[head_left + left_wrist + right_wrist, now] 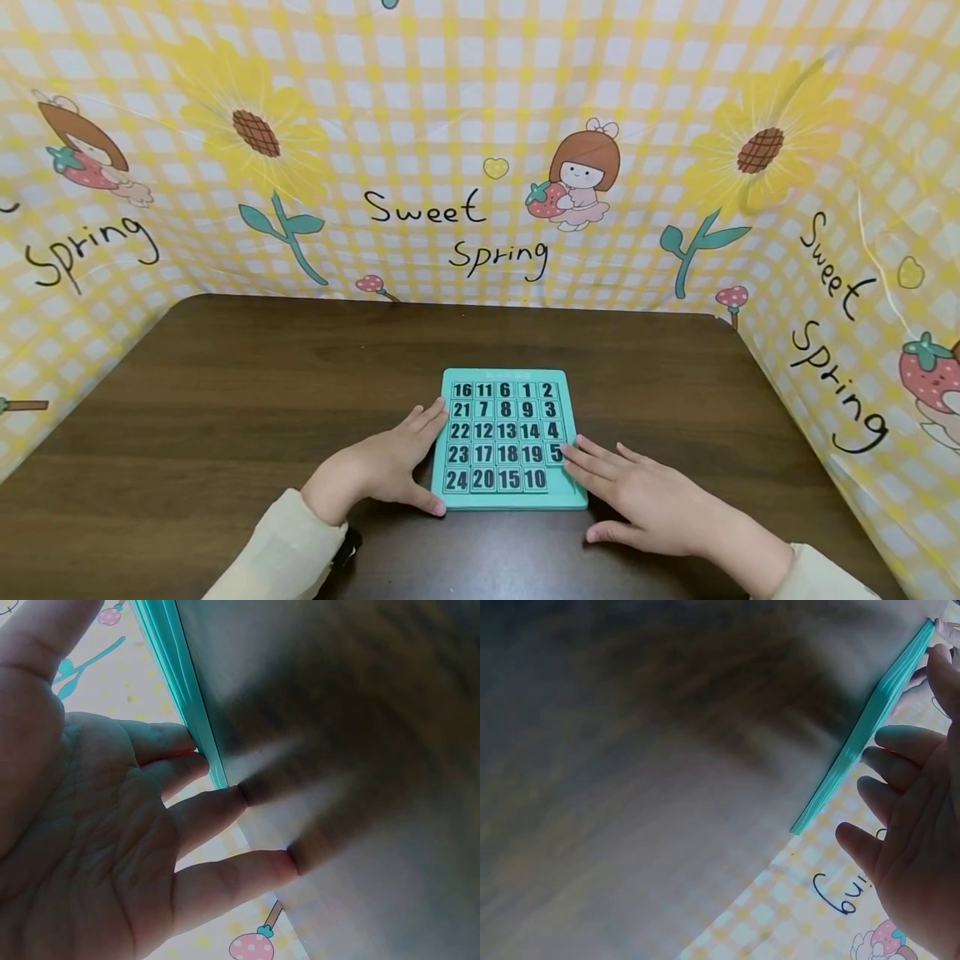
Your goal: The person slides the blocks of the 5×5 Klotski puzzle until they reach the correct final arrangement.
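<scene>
A turquoise sliding number puzzle (512, 502) lies flat on the table, its numbered tiles in rows and columns with a gap at the bottom right. My left hand (390, 462) steadies its left side: fingertips touch the upper left edge, and the thumb rests at the lower left corner. At the right side, the fingertips of my right hand (652, 500) are on the 5 tile (555, 452), partly covering it. That tile sits just above the gap. Each wrist view shows the puzzle's thin side, with the left palm (97, 832) and right palm (922, 847) beside it.
The dark brown wooden table (300, 358) extends behind and to both sides of the puzzle. A yellow checked cloth (420, 117) with flowers and lettering stands around the table's back and sides.
</scene>
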`<state>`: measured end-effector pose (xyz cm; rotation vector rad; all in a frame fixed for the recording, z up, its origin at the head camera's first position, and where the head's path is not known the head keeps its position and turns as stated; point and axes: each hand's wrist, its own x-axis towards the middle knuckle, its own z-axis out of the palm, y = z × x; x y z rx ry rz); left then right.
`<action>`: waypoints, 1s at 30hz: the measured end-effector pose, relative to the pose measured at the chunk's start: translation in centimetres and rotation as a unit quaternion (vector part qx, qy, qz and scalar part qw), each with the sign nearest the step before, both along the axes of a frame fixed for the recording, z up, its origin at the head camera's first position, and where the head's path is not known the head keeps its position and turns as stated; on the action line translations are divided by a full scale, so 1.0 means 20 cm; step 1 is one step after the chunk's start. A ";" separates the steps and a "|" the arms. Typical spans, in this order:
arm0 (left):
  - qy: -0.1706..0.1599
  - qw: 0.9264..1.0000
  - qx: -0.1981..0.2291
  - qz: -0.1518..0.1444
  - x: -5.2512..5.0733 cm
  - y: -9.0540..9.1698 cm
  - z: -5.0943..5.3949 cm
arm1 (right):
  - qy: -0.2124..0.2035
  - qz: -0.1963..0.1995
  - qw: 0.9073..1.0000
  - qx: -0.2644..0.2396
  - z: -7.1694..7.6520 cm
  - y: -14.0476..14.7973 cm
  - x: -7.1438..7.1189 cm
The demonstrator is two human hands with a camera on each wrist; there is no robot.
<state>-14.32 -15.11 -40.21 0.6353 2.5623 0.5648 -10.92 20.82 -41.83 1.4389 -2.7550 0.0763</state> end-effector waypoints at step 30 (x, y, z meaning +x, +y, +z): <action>-0.002 1.000 0.003 -0.001 0.00 0.00 0.00 | 0.003 0.022 0.999 0.034 -0.01 -0.05 0.07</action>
